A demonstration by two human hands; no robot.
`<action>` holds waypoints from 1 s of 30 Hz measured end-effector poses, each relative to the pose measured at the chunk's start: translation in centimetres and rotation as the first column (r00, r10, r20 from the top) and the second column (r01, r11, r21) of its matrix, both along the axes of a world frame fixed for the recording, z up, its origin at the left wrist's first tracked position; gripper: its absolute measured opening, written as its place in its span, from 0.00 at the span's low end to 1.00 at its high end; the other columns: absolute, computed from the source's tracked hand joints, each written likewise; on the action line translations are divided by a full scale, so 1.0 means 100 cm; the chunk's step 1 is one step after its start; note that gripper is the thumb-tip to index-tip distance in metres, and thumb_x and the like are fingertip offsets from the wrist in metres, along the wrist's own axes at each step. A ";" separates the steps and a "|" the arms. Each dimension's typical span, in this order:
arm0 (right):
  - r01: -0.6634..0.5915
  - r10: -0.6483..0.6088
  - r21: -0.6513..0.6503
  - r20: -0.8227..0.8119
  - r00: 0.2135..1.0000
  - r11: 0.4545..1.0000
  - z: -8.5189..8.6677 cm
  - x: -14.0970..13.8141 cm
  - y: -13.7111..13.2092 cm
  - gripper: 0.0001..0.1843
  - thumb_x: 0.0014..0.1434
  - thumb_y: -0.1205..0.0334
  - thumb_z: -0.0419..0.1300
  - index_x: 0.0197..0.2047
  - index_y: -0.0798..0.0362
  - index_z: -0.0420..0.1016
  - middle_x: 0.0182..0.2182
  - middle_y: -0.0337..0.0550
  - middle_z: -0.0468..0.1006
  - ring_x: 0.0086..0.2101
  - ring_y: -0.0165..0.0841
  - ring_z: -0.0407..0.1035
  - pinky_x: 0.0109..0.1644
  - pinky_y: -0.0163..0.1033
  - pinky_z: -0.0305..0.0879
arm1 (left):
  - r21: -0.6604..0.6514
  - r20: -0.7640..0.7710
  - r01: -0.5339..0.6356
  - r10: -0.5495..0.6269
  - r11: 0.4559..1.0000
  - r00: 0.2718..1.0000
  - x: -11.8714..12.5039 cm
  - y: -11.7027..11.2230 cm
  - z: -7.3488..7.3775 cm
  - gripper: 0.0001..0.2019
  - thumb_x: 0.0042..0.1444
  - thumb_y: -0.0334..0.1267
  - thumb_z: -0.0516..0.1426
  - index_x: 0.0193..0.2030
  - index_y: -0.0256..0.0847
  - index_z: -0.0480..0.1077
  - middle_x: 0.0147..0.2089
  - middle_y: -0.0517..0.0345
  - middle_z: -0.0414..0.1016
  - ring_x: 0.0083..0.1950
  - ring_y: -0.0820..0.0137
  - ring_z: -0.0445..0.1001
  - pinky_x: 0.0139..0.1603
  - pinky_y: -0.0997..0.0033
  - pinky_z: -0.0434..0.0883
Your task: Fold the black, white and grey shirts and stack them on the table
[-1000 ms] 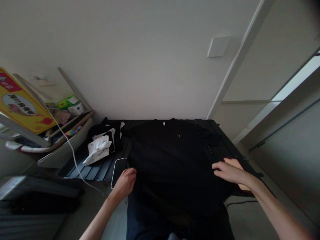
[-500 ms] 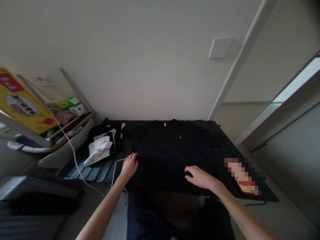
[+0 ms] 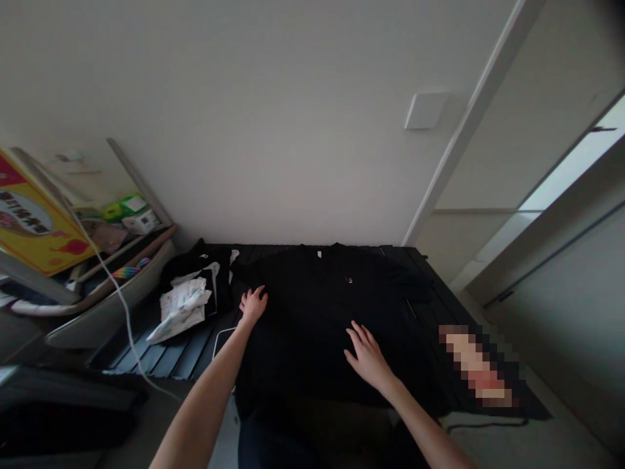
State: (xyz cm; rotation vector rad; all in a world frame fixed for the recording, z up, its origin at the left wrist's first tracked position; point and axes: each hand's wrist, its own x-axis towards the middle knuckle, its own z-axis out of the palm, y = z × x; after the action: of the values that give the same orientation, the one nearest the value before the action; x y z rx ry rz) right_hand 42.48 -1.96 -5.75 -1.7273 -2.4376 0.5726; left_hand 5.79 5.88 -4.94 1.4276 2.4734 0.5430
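Left hand [image 3: 252, 305] and right [image 3: 368, 357] lie open on a black shirt [image 3: 312, 326]; a tray [image 3: 112, 312] seemingly holds something striped [image 3: 129, 270].

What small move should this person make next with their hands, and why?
Probably smooth the black T-shirt outward with the right hand: its fingers are already spread flat on the cloth, and the left hand rests near the shirt's edge, where it could likely hold the shirt steady.

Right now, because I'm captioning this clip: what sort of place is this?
Probably a small room in a home, perhaps a bedroom: a black T-shirt lies spread on a dark slatted platform, a white door frame stands beyond it, and a cluttered tub sits to the left.
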 end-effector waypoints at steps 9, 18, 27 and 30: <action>0.047 -0.027 0.198 -0.101 0.995 0.979 -0.031 0.003 -0.014 0.29 0.65 0.50 0.42 0.67 0.49 0.53 0.68 0.41 0.49 0.66 0.42 0.42 0.69 0.53 0.42 | 0.131 0.134 -0.230 0.213 0.964 0.968 0.004 0.017 0.007 0.23 0.59 0.42 0.54 0.60 0.37 0.60 0.57 0.40 0.64 0.57 0.57 0.68 0.56 0.60 0.66; 0.046 -0.021 0.187 -0.131 0.991 0.981 -0.030 0.005 -0.012 0.30 0.66 0.50 0.42 0.67 0.52 0.54 0.68 0.44 0.49 0.66 0.42 0.42 0.69 0.54 0.42 | 0.099 0.322 -0.352 0.305 0.931 0.896 -0.004 0.041 0.022 0.44 0.54 0.43 0.58 0.68 0.26 0.37 0.56 0.33 0.68 0.55 0.57 0.72 0.51 0.64 0.71; 0.064 -0.024 0.275 -0.145 0.989 0.959 -0.035 0.005 -0.012 0.29 0.66 0.50 0.43 0.67 0.51 0.56 0.67 0.44 0.53 0.65 0.43 0.47 0.67 0.55 0.49 | 0.241 0.233 -0.109 0.051 0.965 0.971 0.040 0.056 0.040 0.39 0.52 0.24 0.51 0.70 0.47 0.44 0.57 0.47 0.71 0.56 0.60 0.71 0.56 0.60 0.66; 0.077 -0.032 0.286 -0.157 0.987 0.955 -0.035 0.005 -0.012 0.29 0.66 0.49 0.43 0.66 0.51 0.57 0.67 0.44 0.55 0.65 0.42 0.48 0.67 0.54 0.50 | 0.261 0.034 0.039 -0.049 0.965 0.998 0.064 0.064 0.052 0.41 0.50 0.20 0.47 0.70 0.52 0.46 0.64 0.48 0.64 0.66 0.57 0.58 0.60 0.47 0.59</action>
State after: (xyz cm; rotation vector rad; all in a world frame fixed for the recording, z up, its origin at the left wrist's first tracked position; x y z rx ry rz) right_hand 42.94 -3.11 -9.28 -1.5655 -2.2306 0.3053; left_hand 12.21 12.31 0.26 1.5428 2.4019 0.9070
